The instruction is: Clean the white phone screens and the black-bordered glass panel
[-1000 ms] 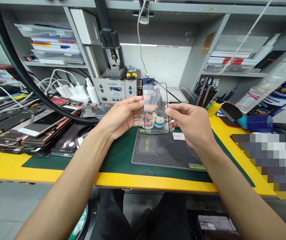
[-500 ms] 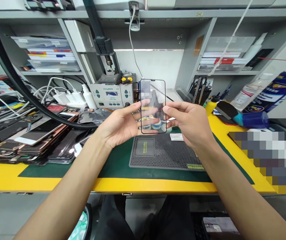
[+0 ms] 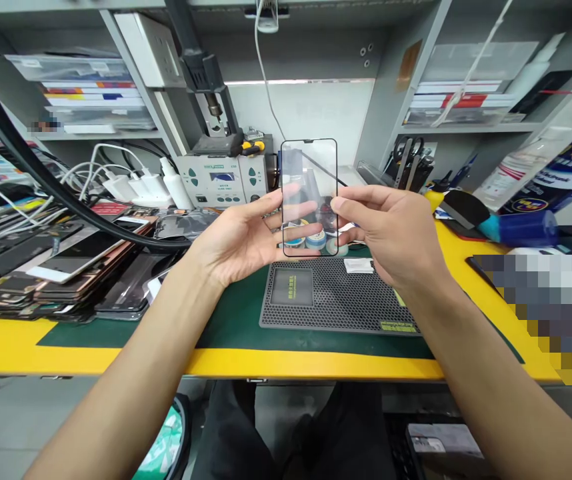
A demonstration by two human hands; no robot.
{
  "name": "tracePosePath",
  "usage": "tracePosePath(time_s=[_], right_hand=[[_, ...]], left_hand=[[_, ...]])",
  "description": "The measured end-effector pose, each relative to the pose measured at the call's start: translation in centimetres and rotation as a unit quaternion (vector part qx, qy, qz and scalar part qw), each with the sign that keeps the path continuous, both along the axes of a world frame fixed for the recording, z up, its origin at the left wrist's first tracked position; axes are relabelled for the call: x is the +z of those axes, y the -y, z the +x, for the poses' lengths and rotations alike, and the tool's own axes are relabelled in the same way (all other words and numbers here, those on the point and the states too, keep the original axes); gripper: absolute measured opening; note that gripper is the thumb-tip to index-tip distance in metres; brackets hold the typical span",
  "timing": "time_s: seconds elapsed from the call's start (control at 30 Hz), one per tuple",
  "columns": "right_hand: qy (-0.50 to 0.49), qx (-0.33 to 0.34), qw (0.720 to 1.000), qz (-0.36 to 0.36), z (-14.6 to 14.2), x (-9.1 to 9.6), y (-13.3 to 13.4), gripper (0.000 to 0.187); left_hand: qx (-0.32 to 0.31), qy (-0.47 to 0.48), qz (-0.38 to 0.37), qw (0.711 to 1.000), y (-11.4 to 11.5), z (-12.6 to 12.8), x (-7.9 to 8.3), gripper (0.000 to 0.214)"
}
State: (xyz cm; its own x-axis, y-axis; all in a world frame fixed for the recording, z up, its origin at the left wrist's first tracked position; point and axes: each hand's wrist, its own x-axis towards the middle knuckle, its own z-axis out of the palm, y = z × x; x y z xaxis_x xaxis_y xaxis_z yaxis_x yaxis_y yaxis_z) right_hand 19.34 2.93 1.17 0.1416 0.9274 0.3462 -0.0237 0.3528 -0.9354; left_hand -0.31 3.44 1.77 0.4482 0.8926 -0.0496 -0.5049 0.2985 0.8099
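I hold a clear phone screen glass [image 3: 310,175] with a thin black border upright in front of me, above the bench. My left hand [image 3: 239,237] grips its left edge, fingers behind the glass and thumb in front. My right hand [image 3: 386,233] pinches its right edge between thumb and fingers. Below the glass lies a grey ribbed work mat [image 3: 336,297] on a green cutting mat [image 3: 231,317]. Small rolls of tape [image 3: 316,241] show through the lower part of the glass.
Stacked phone screens and phones [image 3: 56,267] fill the left of the yellow bench [image 3: 11,340]. A rework station [image 3: 221,180], chargers with white cables [image 3: 136,187] and a white bottle [image 3: 172,183] stand behind. Scissors and tools [image 3: 411,167] and a blue can [image 3: 516,230] lie right.
Both hands have lifted the glass a little higher and the view has tilted down slightly. The grip on both edges is unchanged.
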Motion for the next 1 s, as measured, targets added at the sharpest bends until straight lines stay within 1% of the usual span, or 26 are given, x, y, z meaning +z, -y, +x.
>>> tracePosePath(time_s=[0.2,0.33,0.47,0.53,1.0], right_hand=[[0.024,-0.005,1.000,0.007,-0.06,-0.08,0.08,0.006],[0.031,-0.010,0.999,0.010,-0.11,-0.03,0.14,0.008],[0.041,-0.015,0.999,0.020,-0.03,-0.19,0.07,0.010],[0.045,-0.016,0.999,0.023,0.04,-0.32,0.02,0.010],[0.058,-0.006,0.998,0.026,0.36,-0.42,0.09,0.018]], left_hand=[[-0.010,0.007,0.003,1.000,-0.26,-0.22,-0.32,0.020],[-0.004,0.002,0.005,1.000,-0.15,-0.19,-0.30,0.021],[-0.002,-0.003,0.007,1.000,-0.07,-0.21,-0.28,0.013],[-0.005,0.000,0.007,1.000,-0.09,-0.26,-0.28,0.012],[-0.008,0.003,0.016,1.000,0.01,-0.29,-0.27,0.028]])
